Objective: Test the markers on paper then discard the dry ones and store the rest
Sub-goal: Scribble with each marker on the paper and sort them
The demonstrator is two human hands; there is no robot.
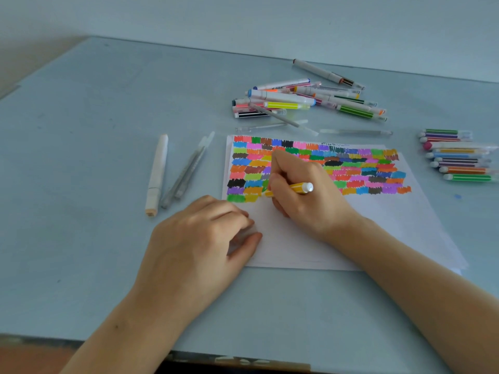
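- The yellow marker (298, 188) is pinched in a writing grip by the curled fingers of the right hand (302, 195); its white rear end points right and its tip is at the end of the lowest row of swatches, beside a yellow patch.
- The marker is held at a low slant, judged to let the tip lay a broad test stroke.
- The left hand (205, 238) rests at the paper's near-left corner with fingers loosely curled. A pale, translucent item, possibly the marker's cap, appears between its thumb and fingers; whether it is actually pinched cannot be told.
- This hand is judged to be placed there to stop the sheet from sliding under the strokes.
- The paper (351, 233) lies on the table (81, 130); its far half is filled with rows of colour swatches (351, 168) and its near half is blank.
- A loose pile of markers (302, 99) lies beyond the paper, judged to be the untested stock.
- A neat row of capped markers (459, 157) lies to the right of the paper, well apart from the pile, judged to be the tested, working group.
- Three pale pens (172, 174) lie to the left of the paper, possibly the rejected dry ones; this is not certain.
- No box, cup, bin or other container is seen in view; all groups lie directly on the table.
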